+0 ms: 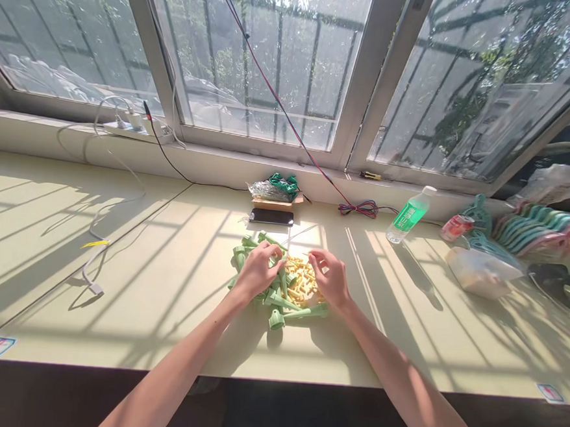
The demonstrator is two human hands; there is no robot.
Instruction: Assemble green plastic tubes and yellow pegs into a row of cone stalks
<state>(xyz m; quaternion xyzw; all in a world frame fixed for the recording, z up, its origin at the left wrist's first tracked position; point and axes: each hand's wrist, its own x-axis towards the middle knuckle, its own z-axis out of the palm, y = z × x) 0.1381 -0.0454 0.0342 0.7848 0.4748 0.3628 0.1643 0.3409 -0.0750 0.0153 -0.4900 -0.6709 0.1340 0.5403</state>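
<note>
Green plastic pieces (302, 312) with long stems and flared, cup-like ends lie in a loose pile on the table. Beside them, between my hands, is a heap of small yellow pegs (302, 286). My left hand (257, 270) is closed over the green pile, its thumb and fingers curled around a green piece (283, 280) whose upper end they partly hide. At the right edge of the yellow heap, my right hand (332, 278) makes a pinch. A tiny yellowish bit shows at its fingertips, too small to make out clearly.
Behind the pile lie a black phone (272, 217) and a small cardboard box (278, 204). A bottle (408, 215), a red can (456, 227), a plastic bag (481, 271) and several hangers (537, 231) stand to the right. A white cable (95, 288) trails at left.
</note>
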